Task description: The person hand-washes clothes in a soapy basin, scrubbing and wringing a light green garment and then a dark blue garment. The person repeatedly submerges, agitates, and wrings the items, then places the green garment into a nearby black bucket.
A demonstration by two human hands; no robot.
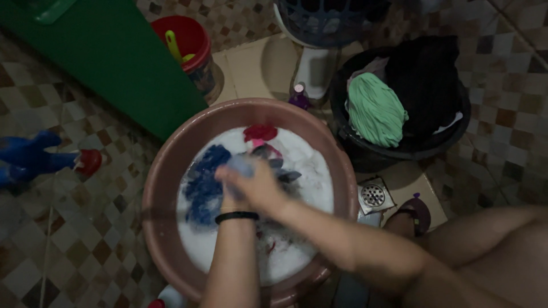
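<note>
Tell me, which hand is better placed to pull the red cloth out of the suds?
Probably the right hand. It lies nearer the red cloth at the far side of the basin. The left hand, with a black band on its wrist, sits partly under the right; both clutch a blue cloth.

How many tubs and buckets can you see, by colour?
Brown wash basin with suds, where both hands rub a blue cloth: 1
Black tub of wrung clothes: 1
Red bucket: 1
Blue laundry basket: 1
Total: 4
</note>
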